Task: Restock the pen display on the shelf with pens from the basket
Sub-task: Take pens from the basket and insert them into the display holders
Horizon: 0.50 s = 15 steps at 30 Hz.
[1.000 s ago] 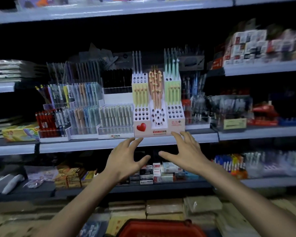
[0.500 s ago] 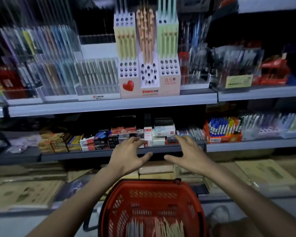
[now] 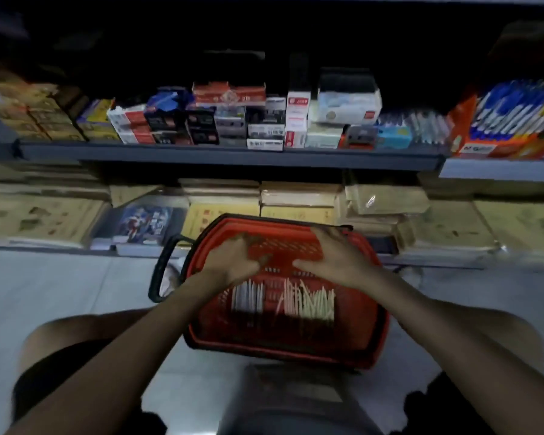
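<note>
A red plastic basket stands on the floor in front of me. Inside lie two bunches of pens: a white bunch on the left and a pale cream bunch on the right. My left hand hovers over the basket just above the white pens, fingers spread and holding nothing. My right hand hovers over the basket's far half, fingers straight, thumb pointing left, also holding nothing. The pen display is out of view above.
A grey shelf above holds small stationery boxes and an orange box of blue pens at the right. Stacked paper packs fill the bottom level. The basket's black handle hangs left.
My view has dropped from the pen display down to the basket. Both hands have come down from the display shelf to just above the pens in the basket.
</note>
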### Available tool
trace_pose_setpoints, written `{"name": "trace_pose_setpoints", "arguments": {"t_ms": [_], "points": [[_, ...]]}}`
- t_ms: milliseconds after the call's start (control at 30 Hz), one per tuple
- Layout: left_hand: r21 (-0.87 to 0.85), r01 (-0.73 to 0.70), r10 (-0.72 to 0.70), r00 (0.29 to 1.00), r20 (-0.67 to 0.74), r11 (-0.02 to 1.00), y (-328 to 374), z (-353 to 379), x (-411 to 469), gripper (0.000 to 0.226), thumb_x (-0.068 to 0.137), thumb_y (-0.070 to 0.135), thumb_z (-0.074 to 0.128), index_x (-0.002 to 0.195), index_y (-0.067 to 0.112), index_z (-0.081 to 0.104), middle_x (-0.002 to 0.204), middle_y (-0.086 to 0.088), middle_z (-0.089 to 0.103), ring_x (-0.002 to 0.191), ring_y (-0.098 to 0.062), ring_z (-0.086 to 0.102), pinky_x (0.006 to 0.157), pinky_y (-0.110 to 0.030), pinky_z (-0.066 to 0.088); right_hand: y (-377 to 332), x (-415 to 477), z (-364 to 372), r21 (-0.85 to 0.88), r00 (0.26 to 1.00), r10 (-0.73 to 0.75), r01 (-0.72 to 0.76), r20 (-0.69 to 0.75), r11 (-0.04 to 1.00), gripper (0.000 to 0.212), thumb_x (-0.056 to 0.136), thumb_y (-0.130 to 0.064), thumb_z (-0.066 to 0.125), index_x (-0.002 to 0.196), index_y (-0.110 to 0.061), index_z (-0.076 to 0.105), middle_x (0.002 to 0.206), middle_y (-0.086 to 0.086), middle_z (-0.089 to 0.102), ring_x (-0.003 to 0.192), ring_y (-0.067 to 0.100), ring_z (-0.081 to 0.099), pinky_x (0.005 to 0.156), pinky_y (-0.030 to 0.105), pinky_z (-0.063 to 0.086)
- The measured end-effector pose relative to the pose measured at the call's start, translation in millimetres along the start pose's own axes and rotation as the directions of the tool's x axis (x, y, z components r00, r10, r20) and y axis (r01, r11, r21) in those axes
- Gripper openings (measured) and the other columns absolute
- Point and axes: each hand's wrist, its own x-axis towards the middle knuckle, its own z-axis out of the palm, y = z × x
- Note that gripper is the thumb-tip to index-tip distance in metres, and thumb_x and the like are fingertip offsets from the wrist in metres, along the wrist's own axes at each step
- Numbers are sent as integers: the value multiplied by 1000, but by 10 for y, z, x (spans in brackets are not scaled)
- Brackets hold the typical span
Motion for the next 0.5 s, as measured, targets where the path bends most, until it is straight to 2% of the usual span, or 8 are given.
{"name": "trace_pose_setpoints", "arguments": {"t_ms": [67, 133, 233, 300, 367, 433, 467, 500], "points": [[12, 27, -27, 998, 64, 1000, -121, 187, 111, 67, 90, 70, 53, 150, 41, 46, 158, 4, 47, 140, -29, 51, 109, -42, 46, 38, 185, 250, 27, 998, 0, -1, 65, 1000, 116, 66, -91, 55, 161, -30, 27, 164, 10, 32, 151, 30, 34, 120, 46, 37], [17, 63, -65, 991, 118, 998, -264, 385, 244, 74, 87, 71, 52, 152, 39, 44, 158, 1, 44, 141, -31, 50, 111, -45, 45, 76, 382, 504, 51, 993, 21, -28, 118, 998, 120, 63, -91, 54, 162, -28, 27, 166, 9, 31, 153, 29, 29, 122, 46, 33], [-8, 132, -126, 964, 236, 991, -453, 701, 456, 82, 82, 75, 54, 154, 37, 42, 158, -3, 42, 142, -34, 46, 114, -48, 43, 153, 633, 891, 9, 965, 101, -106, 242, 994, 105, 81, -74, 66, 163, -23, 24, 166, 11, 30, 153, 30, 29, 121, 42, 34], [-7, 166, -155, 938, 310, 986, -589, 952, 596, 87, 74, 79, 50, 151, 38, 45, 156, -5, 46, 140, -34, 49, 113, -48, 44, 233, 767, 1170, 38, 956, 122, -137, 268, 990, 88, 87, -59, 74, 157, -21, 37, 157, 11, 45, 145, 30, 42, 111, 33, 40], [5, 201, -187, 902, 388, 980, -778, 1253, 714, 81, 73, 72, 54, 143, 32, 56, 145, -7, 58, 130, -31, 60, 106, -44, 51, 301, 865, 1434, 147, 943, 105, -158, 317, 976, 72, 90, -37, 80, 150, -14, 48, 146, 10, 56, 140, 29, 50, 99, 26, 41], [-30, 248, -208, 867, 452, 968, -969, 1509, 784, 77, 71, 68, 57, 133, 23, 66, 126, -7, 71, 116, -27, 68, 97, -41, 56, 378, 989, 1712, 211, 918, 114, -207, 381, 955, 75, 95, -33, 75, 156, -11, 37, 151, 15, 50, 141, 33, 48, 105, 30, 40], [-77, 271, -205, 859, 468, 959, -1049, 1631, 806, 82, 69, 70, 57, 134, 22, 66, 124, -6, 72, 115, -26, 68, 98, -40, 55, 418, 1049, 1830, 212, 900, 156, -259, 407, 942, 71, 101, -38, 66, 159, -15, 33, 154, 18, 48, 138, 35, 51, 104, 32, 42], [-122, 281, -196, 865, 463, 952, -1122, 1759, 820, 89, 67, 76, 59, 140, 24, 63, 129, -6, 69, 119, -26, 66, 102, -40, 52, 484, 1107, 1966, 253, 888, 176, -303, 426, 919, 61, 105, -40, 58, 158, -19, 36, 153, 19, 51, 132, 33, 55, 98, 31, 43]]}}
